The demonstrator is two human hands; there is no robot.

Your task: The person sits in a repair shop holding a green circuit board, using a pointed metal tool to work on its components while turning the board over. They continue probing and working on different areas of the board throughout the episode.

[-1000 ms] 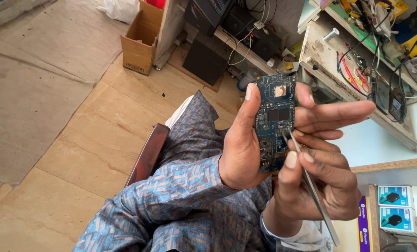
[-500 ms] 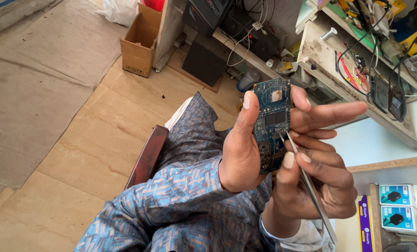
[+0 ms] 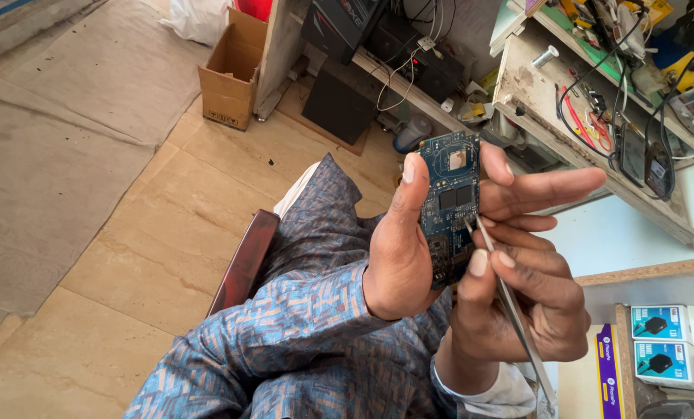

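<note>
Blue circuit board (image 3: 449, 203), upright, black chips, silver shield, tweezers (image 3: 510, 310) touching

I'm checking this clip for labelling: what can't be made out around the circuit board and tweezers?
Head view only:
- Tweezers: far end cut off by the bottom edge.
- Circuit board: lower end hidden by the left hand; its back faces away.
- Tweezer tip: too small to tell whether it grips a part.
- Right hand: palm hidden behind its fingers.
</note>
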